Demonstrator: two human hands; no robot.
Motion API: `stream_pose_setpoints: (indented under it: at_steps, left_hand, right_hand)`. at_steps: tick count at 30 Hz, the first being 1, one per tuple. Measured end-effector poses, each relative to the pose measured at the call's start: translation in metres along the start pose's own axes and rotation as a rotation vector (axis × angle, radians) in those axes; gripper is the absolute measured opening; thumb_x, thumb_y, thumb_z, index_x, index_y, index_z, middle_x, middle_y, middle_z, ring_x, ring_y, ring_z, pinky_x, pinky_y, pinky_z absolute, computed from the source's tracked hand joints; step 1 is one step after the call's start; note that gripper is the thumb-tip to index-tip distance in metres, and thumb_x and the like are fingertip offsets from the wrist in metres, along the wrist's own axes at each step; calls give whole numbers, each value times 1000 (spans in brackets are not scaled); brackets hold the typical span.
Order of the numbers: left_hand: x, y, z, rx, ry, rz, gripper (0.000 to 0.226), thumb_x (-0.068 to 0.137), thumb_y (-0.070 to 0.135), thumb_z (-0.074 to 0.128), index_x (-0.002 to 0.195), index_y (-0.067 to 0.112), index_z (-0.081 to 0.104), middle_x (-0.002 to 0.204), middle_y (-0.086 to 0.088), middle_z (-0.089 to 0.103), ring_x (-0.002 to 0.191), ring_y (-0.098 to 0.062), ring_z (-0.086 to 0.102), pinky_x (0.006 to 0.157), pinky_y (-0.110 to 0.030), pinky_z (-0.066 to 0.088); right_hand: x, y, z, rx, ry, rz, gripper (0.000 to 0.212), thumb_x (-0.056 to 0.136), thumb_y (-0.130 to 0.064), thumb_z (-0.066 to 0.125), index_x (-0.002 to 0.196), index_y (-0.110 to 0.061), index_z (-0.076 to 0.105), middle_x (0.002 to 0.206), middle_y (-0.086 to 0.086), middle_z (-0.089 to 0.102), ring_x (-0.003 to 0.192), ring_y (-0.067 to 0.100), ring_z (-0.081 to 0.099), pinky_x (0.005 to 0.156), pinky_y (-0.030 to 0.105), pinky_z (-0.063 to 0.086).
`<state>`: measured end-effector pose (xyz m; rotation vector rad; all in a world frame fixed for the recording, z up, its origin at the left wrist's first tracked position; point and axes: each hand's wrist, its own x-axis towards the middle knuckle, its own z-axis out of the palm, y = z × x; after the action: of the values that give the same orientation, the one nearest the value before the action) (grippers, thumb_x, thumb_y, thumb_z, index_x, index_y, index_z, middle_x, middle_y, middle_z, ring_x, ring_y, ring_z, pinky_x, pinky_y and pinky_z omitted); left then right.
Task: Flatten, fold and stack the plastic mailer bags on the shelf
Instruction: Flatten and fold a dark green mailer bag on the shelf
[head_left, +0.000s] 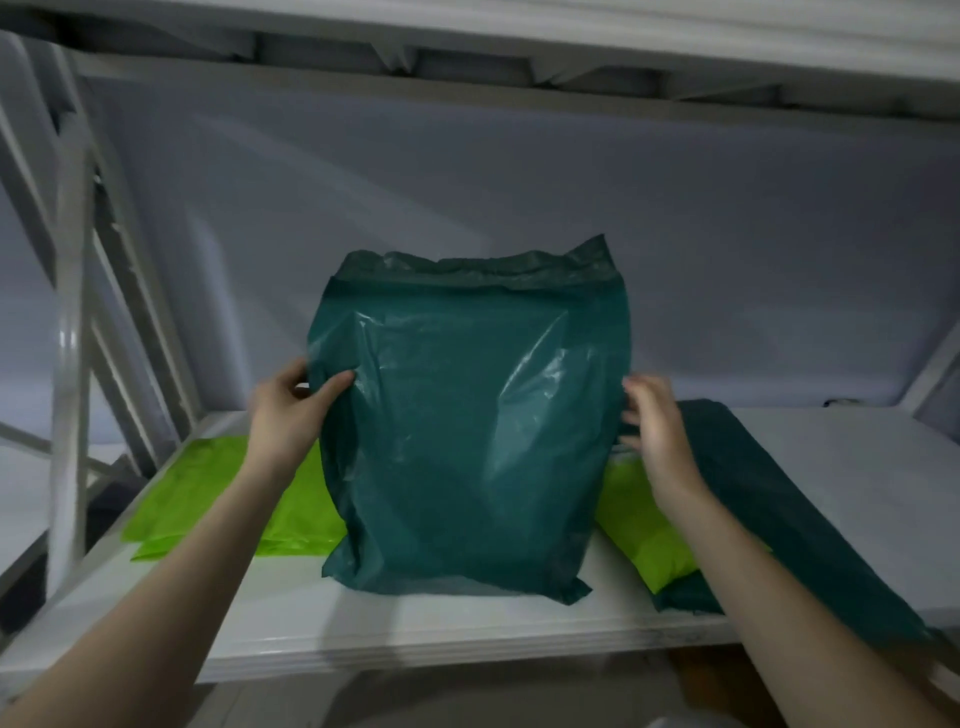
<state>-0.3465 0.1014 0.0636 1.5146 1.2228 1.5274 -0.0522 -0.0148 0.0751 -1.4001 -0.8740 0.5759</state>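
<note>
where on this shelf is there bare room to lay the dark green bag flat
Bare shelf lies right of the folded dark green bags, back to the wall. A front strip is free below the held mailer. The left is crowded by lime bags; more lime bags sit centre-right.

The upright mailer bag is glossy dark teal, plain — no print. 2 lime-green bags and lie behind it, another dark teal bag right — white shelf, pale grey wall

white shelf, green mailer bags
</note>
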Motion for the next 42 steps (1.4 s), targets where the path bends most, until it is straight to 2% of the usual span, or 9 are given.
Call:
stream_pose_setpoints:
  at_steps: [2, 6, 13, 18, 25, 29, 33, 39, 42]
  left_hand:
    - [8, -1, 8, 42, 20, 0, 31, 82, 19, 70, 110, 7, 65, 98, -3, 66, 74, -7, 60, 63, -15, 54]
    - [23, -10, 20, 126, 47, -19, 34, 82, 25, 71, 111, 10, 65, 98, -5, 66, 84, -19, 61, 76, -32, 52]
    - [28, -48, 41, 136, -52, -62, 60, 87, 34, 62, 136, 10, 37, 131, -6, 49, 105, -20, 55, 87, -33, 47]
    - [10, -89, 36, 205, -129, -196, 56, 93, 25, 54, 142, 11, 31, 141, -13, 40, 118, -26, 51, 94, -34, 42]
    - [-17, -113, 23, 595, -211, -300, 41, 92, 24, 55, 127, 3, 53, 116, -16, 64, 109, -32, 58, 88, -35, 42]
    - [-29, -119, 14, 790, -295, -250, 31, 92, 34, 54, 88, 8, 71, 72, -9, 65, 75, -28, 58, 61, -30, 35]
    - [-38, -122, 11, 879, -287, -256, 50, 91, 40, 55, 49, 13, 51, 50, -6, 49, 61, -29, 51, 52, -31, 30]
    - [-40, -122, 14, 875, -246, -271, 55, 91, 41, 55, 46, 10, 44, 47, -9, 46, 55, -29, 46, 46, -32, 25]
    - [-37, -126, 15, 858, -241, -268, 42, 91, 36, 57, 60, 8, 62, 60, -13, 59, 66, -32, 56, 52, -31, 30]
  right_hand:
    - [-4, 17, -2, -66, -80, 62, 19, 91, -11, 51, 108, -18, 47, 93, 4, 58, 87, 18, 58, 68, 28, 43]
    - [-9, 50, -1, -283, -231, 159, 26, 86, -4, 59, 108, -11, 49, 88, -6, 58, 80, 3, 55, 61, 19, 39]
    - [14, 84, 12, -434, -77, 70, 14, 88, -4, 59, 101, -6, 54, 87, 2, 60, 82, 18, 59, 61, 18, 43]
    - [28, 96, 26, -392, -46, 139, 31, 91, -8, 54, 121, -7, 46, 103, 2, 55, 85, 15, 52, 70, 25, 38]
    - [18, 121, 25, -524, -176, 269, 31, 94, -18, 47, 124, -8, 49, 113, 4, 54, 100, 19, 50, 81, 27, 36]
    - [14, 133, 21, -687, -220, 341, 25, 94, -20, 43, 102, -2, 57, 99, 15, 60, 88, 26, 57, 71, 32, 43]
    - [8, 139, 16, -723, -224, 370, 27, 97, -22, 43, 94, 1, 56, 90, 13, 58, 66, 18, 54, 57, 33, 52]
    - [3, 143, 18, -787, -169, 298, 29, 93, -18, 49, 70, -2, 56, 64, 11, 55, 61, 24, 54, 58, 33, 45]
    - [5, 146, 17, -814, -163, 276, 36, 93, -16, 49, 58, -8, 47, 58, 6, 48, 56, 20, 46, 51, 28, 32]
